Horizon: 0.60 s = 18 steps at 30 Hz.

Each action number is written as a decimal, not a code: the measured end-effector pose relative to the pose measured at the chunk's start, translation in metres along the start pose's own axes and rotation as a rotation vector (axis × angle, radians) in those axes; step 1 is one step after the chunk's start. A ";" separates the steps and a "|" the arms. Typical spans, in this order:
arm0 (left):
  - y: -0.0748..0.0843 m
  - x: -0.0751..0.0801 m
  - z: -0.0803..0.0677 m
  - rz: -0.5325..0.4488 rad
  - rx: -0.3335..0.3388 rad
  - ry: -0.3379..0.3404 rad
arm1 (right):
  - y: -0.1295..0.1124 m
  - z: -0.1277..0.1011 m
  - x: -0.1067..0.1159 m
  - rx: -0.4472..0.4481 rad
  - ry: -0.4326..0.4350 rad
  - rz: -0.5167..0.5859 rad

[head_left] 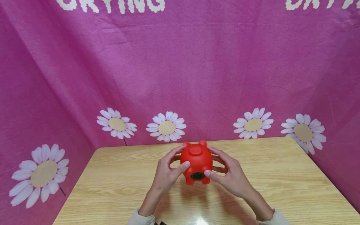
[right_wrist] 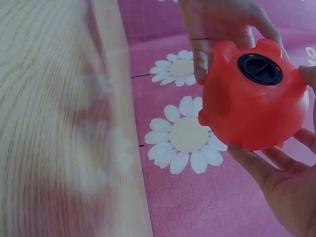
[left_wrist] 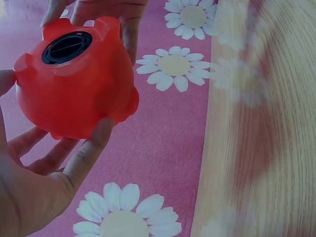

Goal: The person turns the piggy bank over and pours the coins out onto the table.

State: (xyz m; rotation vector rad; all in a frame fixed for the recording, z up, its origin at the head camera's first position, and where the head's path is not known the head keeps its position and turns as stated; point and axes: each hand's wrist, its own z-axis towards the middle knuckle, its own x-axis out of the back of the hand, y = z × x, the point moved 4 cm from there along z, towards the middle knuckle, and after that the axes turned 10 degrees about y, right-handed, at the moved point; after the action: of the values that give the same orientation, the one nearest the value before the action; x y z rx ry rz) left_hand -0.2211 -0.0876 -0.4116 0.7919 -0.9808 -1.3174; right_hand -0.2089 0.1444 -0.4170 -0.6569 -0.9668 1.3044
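A round red piggy bank is held up over the wooden table by both hands. Its snout points up toward the head camera, with two small ears at the far side. On its belly, between stubby feet, a black plug shows in both wrist views. My left hand grips one side, thumb on the front near the plug and fingers spread behind. Against the opposite side my right hand holds it the same way, its thumb tip beside a foot. Parts of the fingers are hidden behind the bank.
The light wood-grain table lies below the hands. Pink cloth with white daisies and lettering hangs at its back and sides. A small dark object pokes in at the bottom edge, beside the left sleeve.
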 end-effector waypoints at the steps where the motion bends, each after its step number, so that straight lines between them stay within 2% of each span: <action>1: 0.000 0.000 0.000 0.005 -0.006 0.004 | 0.000 0.000 0.000 0.007 0.004 0.000; 8: 0.003 0.000 0.000 0.019 -0.054 0.030 | 0.001 0.000 0.000 0.011 0.027 0.029; 13: 0.006 -0.001 0.000 -0.004 -0.155 0.000 | -0.002 0.000 0.001 -0.009 0.045 0.052; 18: 0.008 -0.003 0.000 -0.007 -0.228 -0.048 | -0.004 0.001 0.004 -0.031 0.069 0.009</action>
State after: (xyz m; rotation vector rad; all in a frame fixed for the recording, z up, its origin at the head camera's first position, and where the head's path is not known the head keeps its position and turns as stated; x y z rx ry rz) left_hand -0.2179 -0.0841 -0.4048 0.5921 -0.8474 -1.4307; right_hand -0.2079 0.1473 -0.4128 -0.7264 -0.9307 1.2692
